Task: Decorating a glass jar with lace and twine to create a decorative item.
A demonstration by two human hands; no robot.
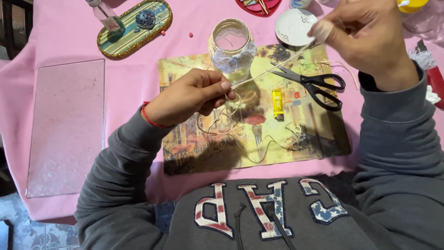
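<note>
at the far left a clear glass sheet (67, 125) lies flat on the pink tablecloth (134, 78), its lower corner hanging just past the table edge. above it sits an oval tray with a glittery gold rim (134, 28); a small bottle standing on it is cut off by the top of the frame, and a dark round lump beside the bottle is too blurred to identify.

the left hand (189, 97) is closed almost to a fist, thumb and forefinger pinching a pale string (273, 69) over a printed picture mat (300, 139). loose coils of the same string hang under the hand onto the mat, partly lost in its shadow. just behind stands a glass jar wrapped in lace (230, 46).

the string runs taut, up and rightward, over black-handled scissors (314, 85), with a yellow lighter (277, 104) near them on the mat. a white saucer (293, 25) sits past the mat.

the right hand (365, 34) is curled shut, fingertips gripping the string's upper end; the exact grip is blurred. things along the top and right edges are cropped and unclear.
</note>
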